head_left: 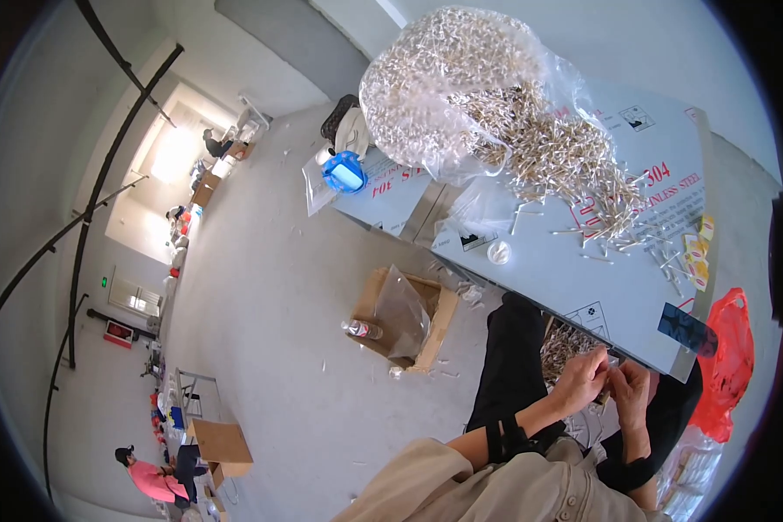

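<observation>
Close together at the table's near edge, my left hand [581, 381] and my right hand [631, 396] have their fingertips pinched around something too small to make out. Below them, between my legs, lie many cotton swabs [565, 350] in a container partly hidden by my hands. On the metal-topped table [539, 248], a large clear plastic bag [448, 87] full of cotton swabs lies tipped, with a loose heap of swabs [574, 157] spilling from its mouth. A small round white tub [498, 252] stands near the table's left edge.
A dark phone [683, 329] and several small yellow packets [698, 252] lie at the table's right. Beyond hangs a red plastic bag [727, 365]. A cardboard box [439, 326] holding a bottle [362, 330] sits on the floor. Other people work far left.
</observation>
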The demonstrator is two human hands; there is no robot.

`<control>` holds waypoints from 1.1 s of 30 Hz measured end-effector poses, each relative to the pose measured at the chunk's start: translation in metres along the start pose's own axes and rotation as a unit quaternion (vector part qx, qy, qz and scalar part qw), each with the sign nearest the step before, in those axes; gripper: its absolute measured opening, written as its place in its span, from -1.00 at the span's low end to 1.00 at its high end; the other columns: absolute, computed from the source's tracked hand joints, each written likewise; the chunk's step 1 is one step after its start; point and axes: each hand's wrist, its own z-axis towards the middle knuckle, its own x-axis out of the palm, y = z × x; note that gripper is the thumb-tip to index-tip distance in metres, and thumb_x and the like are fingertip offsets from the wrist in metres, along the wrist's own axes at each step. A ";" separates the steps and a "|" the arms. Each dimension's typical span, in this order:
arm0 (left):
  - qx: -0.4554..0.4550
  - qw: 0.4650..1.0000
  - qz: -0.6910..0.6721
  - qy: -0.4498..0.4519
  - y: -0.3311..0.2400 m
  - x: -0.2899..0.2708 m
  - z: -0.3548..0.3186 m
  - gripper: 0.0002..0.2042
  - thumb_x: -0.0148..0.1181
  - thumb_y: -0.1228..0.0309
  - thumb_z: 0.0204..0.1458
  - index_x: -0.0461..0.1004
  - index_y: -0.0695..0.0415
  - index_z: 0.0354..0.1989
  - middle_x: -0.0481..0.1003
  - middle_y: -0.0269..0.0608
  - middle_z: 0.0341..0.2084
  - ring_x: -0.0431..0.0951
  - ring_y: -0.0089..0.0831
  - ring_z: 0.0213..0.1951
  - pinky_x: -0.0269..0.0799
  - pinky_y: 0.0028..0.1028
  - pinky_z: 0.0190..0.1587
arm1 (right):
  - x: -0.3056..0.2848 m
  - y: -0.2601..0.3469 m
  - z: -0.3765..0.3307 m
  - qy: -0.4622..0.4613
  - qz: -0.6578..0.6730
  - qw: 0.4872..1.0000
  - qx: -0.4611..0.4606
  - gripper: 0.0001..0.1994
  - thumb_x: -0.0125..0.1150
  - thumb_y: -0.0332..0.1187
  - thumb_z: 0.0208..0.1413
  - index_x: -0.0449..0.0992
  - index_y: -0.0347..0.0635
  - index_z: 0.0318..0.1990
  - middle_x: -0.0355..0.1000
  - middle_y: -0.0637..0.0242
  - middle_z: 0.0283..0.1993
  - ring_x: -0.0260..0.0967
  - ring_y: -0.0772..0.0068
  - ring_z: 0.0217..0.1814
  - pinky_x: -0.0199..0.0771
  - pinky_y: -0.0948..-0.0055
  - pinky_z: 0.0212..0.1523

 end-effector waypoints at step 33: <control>0.066 0.990 0.108 0.054 0.006 -0.006 0.001 -0.80 0.13 0.69 -0.18 0.37 0.25 -0.34 0.42 -0.03 -0.47 0.49 0.00 -0.41 0.42 -0.19 -0.41 | 0.006 0.000 0.000 -0.059 -0.063 0.995 -0.055 -0.73 0.11 -0.55 0.06 0.26 -0.24 -0.65 0.18 0.48 -0.71 0.08 0.72 -0.65 0.04 0.58 -0.67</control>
